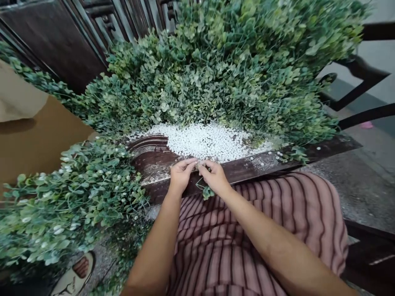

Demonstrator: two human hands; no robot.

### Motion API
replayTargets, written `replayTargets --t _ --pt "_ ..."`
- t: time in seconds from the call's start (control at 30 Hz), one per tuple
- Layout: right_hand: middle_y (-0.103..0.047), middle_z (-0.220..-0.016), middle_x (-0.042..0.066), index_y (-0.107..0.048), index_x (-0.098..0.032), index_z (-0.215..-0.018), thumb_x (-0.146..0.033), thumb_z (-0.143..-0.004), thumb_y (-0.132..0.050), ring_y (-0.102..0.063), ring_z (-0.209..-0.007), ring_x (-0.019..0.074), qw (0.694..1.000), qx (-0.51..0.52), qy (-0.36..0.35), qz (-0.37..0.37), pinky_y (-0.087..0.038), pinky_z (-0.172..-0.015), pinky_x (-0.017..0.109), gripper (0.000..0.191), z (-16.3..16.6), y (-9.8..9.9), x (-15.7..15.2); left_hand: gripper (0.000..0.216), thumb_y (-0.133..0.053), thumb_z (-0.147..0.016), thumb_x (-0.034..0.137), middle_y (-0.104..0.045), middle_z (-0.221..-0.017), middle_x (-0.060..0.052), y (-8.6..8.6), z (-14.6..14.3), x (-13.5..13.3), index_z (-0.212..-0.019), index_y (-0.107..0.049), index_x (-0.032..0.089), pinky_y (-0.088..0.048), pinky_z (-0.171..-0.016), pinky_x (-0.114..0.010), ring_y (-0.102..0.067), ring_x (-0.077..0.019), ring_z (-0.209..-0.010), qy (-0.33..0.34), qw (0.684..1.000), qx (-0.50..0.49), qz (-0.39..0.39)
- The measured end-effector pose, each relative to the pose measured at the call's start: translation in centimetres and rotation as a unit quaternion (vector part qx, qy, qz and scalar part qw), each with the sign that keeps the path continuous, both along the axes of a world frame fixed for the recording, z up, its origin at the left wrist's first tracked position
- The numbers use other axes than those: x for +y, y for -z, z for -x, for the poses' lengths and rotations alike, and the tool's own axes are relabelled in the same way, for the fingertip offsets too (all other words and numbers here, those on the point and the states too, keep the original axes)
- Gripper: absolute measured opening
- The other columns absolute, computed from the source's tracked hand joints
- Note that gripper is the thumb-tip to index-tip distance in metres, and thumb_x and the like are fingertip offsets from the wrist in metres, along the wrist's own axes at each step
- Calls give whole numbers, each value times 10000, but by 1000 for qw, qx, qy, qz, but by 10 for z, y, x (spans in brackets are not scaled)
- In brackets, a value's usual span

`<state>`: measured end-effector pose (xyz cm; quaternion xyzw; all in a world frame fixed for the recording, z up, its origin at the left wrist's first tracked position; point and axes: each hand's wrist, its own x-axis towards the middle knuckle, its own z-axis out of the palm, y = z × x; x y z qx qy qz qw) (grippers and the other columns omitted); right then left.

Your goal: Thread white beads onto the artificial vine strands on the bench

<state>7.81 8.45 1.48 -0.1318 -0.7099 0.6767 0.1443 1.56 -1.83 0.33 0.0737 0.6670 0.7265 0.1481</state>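
Observation:
My left hand (181,176) and my right hand (214,176) meet fingertip to fingertip over the front edge of a dark wooden seat. From under my right hand hangs a small green leaf sprig (208,192), its thin stem running up into the pinched fingers. My left thumb and forefinger are pressed together at the same spot; what lies between them is too small to make out. Just beyond my fingers spreads a heap of small white beads (205,142). Leafy sprigs (101,185) lie at the left, several bearing white beads among their leaves.
A large mound of green artificial foliage (222,74) rises behind the beads. Carved dark wood (52,37) stands at the back left, with a brown surface (40,144) below it. A chair frame (358,78) is at the right. A sandalled foot (75,275) shows at lower left.

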Motion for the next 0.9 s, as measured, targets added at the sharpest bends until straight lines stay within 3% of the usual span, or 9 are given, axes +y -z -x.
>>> replayTargets --t 0.27,0.9 --pt "-442 -510 -43 -512 -178 -587 -401 -736 -534 -374 -450 78 999 -19 12 27 -292 -441 207 269 0 4 -1 205 -698 -616 290 -724 -767 -50 1 0 -1 -778 -717 167 -522 -737 -285 -657 -151 -719 -3 999 -1 -33" --pt "-472 -530 -39 -534 -181 -617 -347 -684 -563 -415 -505 96 993 -12 113 1 -350 -510 229 181 1 6 -7 154 -712 -622 249 -725 -772 -30 4 1 -2 -762 -720 186 -537 -750 -287 -662 -138 -691 25 997 1 -70"
